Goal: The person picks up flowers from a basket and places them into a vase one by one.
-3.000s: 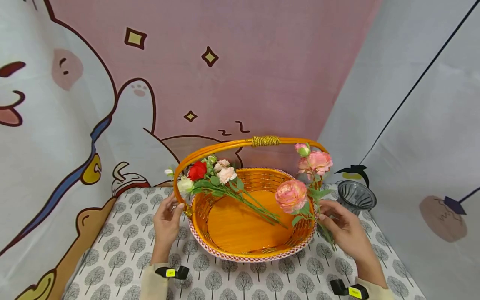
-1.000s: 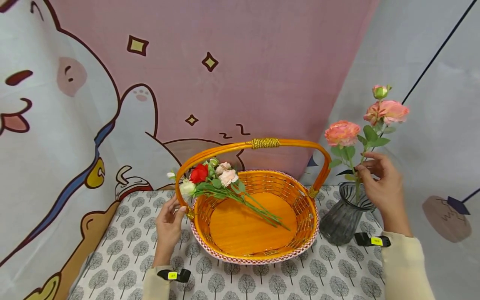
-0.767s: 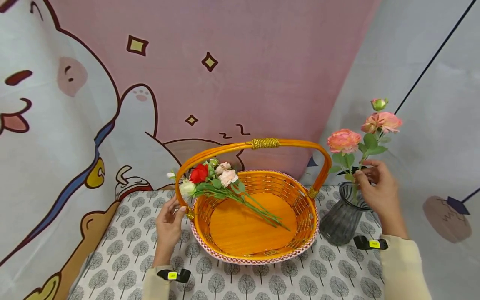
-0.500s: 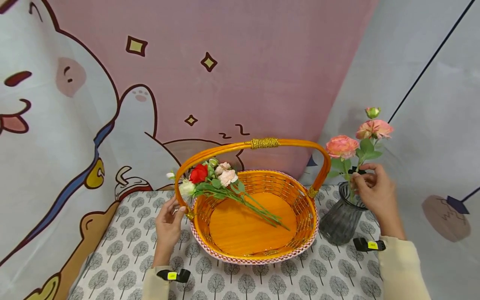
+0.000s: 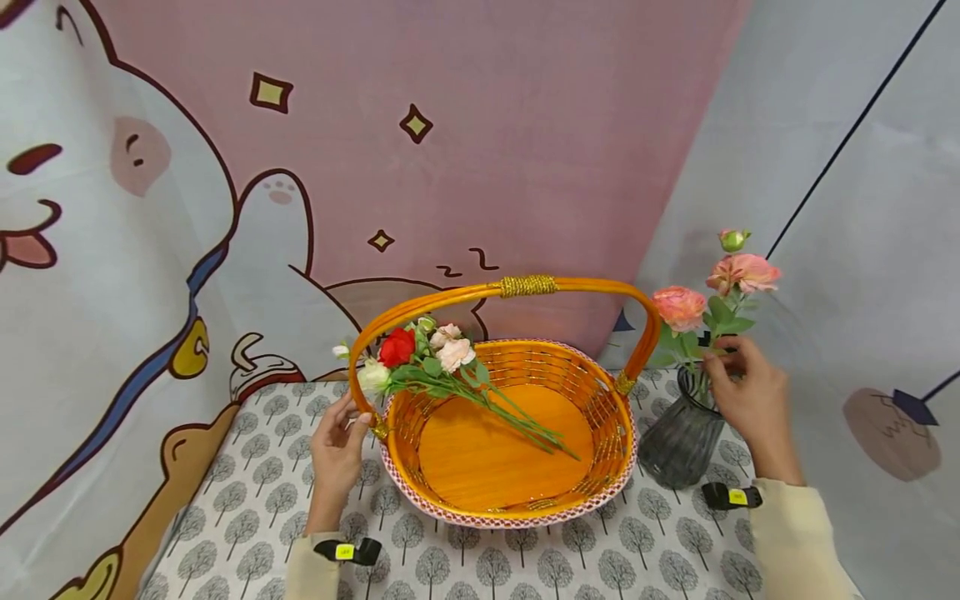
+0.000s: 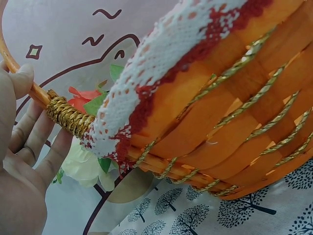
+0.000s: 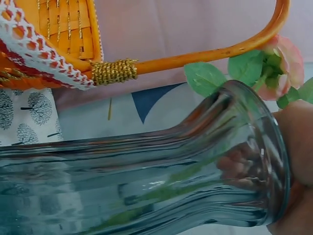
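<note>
My left hand (image 5: 337,450) grips the lower left end of the orange basket's handle (image 6: 41,95), thumb and fingers around it by the gold wrapping. Above the grey glass vase (image 5: 678,442), my right hand (image 5: 753,400) pinches the stem of a pink flower spray (image 5: 678,308) with two blooms and a bud. Its stems reach down inside the vase, where they show green through the glass (image 7: 161,191). The orange basket (image 5: 510,518) holds a small bunch with a red rose (image 5: 397,346), pale pink blooms (image 5: 455,354) and a white one, laid across its left rim.
A white cloth with grey trees (image 5: 427,567) covers the table. The vase stands close to the basket's right side. A pink and white cartoon curtain (image 5: 525,167) hangs behind the table and along its sides.
My right hand has carried the pink flower spray from the basket's right side over to the vase, then lowered its stems into it. The left hand stays at the handle.
</note>
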Available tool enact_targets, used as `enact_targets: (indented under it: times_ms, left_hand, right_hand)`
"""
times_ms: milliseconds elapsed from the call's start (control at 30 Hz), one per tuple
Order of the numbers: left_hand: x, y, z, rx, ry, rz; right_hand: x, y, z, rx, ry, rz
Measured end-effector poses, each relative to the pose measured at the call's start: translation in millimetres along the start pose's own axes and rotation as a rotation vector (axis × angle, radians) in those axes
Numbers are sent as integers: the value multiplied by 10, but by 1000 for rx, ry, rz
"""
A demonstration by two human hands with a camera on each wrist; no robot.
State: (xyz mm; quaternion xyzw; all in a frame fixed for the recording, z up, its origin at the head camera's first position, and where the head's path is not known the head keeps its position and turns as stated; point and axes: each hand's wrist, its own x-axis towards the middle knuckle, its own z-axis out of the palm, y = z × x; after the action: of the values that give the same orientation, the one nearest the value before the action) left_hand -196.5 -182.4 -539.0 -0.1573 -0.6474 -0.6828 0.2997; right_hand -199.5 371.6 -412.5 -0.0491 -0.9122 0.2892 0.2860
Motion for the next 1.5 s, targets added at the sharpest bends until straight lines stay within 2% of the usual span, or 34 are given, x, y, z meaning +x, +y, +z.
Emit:
enact_targets:
  times_ms: [100,200,333,533,733,833,900,1133,1300,1500]
  left_hand:
    - [1,-6,4,-10,-1,17]
    - [0,-1,7,-4,9,9]
    - [-3,8,3,6,5,3]
    - [9,17,6,-6,0,12]
    - [9,9,4,-23,7,-1]
    - [10,12,8,-18,7,-7]
    - [10,14,10,-23,10,-10]
    - [6,23,9,-23,1,2]
    - [15,9,5,-41,-2,17]
    - [14,11,9,-49,11,-16]
  right_hand:
    - [-15,-7,28,-23,75,3]
    - [-31,3,54,-27,109,13]
    - [-61,11,63,-17,106,58]
    - [-85,25,53,-14,83,83]
    - [-141,22,7,-17,-56,273]
    - [-183,31,-4,1,-69,356]
    - [-205,32,-13,13,-51,378]
    - [-293,-7,-79,55,12,363]
    - [-347,-53,-160,86,-15,345]
    - [-402,-110,-232,93,-27,310]
